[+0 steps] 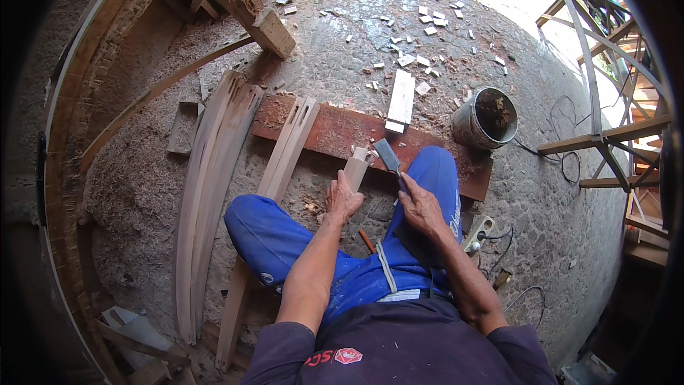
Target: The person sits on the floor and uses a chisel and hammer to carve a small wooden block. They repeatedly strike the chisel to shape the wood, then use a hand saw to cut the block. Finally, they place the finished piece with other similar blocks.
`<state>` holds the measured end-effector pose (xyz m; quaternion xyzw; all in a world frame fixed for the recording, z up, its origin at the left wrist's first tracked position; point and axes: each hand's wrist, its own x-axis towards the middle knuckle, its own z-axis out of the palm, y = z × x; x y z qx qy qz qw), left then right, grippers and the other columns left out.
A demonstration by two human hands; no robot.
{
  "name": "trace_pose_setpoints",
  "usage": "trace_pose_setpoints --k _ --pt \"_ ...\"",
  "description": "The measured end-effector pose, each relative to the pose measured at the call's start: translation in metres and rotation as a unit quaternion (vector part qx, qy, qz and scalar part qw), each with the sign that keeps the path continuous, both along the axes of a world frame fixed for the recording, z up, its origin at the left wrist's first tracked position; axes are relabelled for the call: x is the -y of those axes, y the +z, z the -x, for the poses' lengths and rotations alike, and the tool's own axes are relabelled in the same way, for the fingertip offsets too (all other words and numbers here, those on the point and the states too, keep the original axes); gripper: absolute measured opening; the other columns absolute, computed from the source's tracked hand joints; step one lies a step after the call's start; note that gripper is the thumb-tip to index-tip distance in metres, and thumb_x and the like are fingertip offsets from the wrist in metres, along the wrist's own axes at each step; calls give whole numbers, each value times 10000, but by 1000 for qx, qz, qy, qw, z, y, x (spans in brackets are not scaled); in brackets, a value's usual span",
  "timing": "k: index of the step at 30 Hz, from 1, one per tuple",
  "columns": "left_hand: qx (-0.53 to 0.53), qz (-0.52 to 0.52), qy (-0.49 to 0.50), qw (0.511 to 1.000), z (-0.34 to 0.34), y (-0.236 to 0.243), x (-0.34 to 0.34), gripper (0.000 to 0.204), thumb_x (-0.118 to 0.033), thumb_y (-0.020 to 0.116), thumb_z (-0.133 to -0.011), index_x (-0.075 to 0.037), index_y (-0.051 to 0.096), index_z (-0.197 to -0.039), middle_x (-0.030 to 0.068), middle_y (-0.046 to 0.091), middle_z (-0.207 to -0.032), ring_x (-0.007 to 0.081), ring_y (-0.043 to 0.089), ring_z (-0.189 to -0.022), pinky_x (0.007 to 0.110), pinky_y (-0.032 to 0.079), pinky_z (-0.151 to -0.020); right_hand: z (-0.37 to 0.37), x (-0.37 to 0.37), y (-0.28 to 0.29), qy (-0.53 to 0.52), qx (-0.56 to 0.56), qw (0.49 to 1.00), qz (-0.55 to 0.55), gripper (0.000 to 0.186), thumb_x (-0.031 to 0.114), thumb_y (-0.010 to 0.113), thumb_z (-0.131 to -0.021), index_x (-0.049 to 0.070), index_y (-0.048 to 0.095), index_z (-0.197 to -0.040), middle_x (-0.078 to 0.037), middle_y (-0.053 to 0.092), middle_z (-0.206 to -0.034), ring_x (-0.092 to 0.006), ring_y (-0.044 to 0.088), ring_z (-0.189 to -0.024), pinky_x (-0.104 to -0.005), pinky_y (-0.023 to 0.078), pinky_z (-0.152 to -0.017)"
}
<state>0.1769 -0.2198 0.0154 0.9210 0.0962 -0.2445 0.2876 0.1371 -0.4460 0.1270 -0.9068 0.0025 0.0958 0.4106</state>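
My left hand is closed round a short length of pale wood, whose far end is cut into a narrower tenon. That end reaches over a reddish-brown plank on the ground in front of me. In my right hand is a wide, flat-bladed chisel, its blade angled forward and left. The blade lies just right of the tenon end, apart from it as far as I can tell. Small light shavings cling around the tenon. My palm hides most of the chisel's handle.
Slotted wooden strips rest across the plank's left part, beside long curved boards. A bucket stands at the right, near a power strip with cords. A pale block and several offcuts lie ahead. Wooden frames stand far right.
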Motion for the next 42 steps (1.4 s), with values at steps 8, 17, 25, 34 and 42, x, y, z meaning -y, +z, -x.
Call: trace_pose_setpoints --k 8,17,25,34,42 --pt "19 -72 -32 997 20 -13 5 1056 -277 782 -786 -56 137 -1592 271 524 -1319 464 539 -1226 545 434 -1056 10 -8 18 30 -88 994 62 439 216 540 -1019 64 527 -1431 -298 688 -1060 -484 655 -1012 -527 511 -885" --pt "25 -75 -48 996 12 -23 3 1118 -221 813 -757 -48 98 -1599 260 484 -1366 454 499 -1277 585 410 -1060 10 -16 12 78 -72 988 114 434 256 518 -1030 111 517 -1439 -310 670 -912 -502 664 -877 -585 526 -798" --pt "20 -82 -44 995 11 -16 6 1128 -221 826 -739 -38 108 -1589 261 484 -1361 443 497 -1280 587 410 -1047 4 -17 20 103 -98 980 141 442 231 543 -1017 101 519 -1439 -315 677 -945 -501 657 -912 -580 507 -808" --pt "28 -78 -35 996 9 -18 4 1104 -195 822 -726 -34 137 -1577 241 510 -1307 427 524 -1236 593 410 -1028 -14 -21 33 130 -126 973 144 401 206 510 -1017 50 547 -1384 -325 680 -926 -509 659 -904 -598 493 -797" --pt "35 -80 -53 995 7 -13 2 1074 -195 808 -737 -25 148 -1566 263 502 -1313 451 534 -1210 591 440 -995 -32 -27 45 144 -152 964 165 396 208 499 -1018 84 548 -1390 -315 680 -930 -498 666 -902 -595 500 -793"
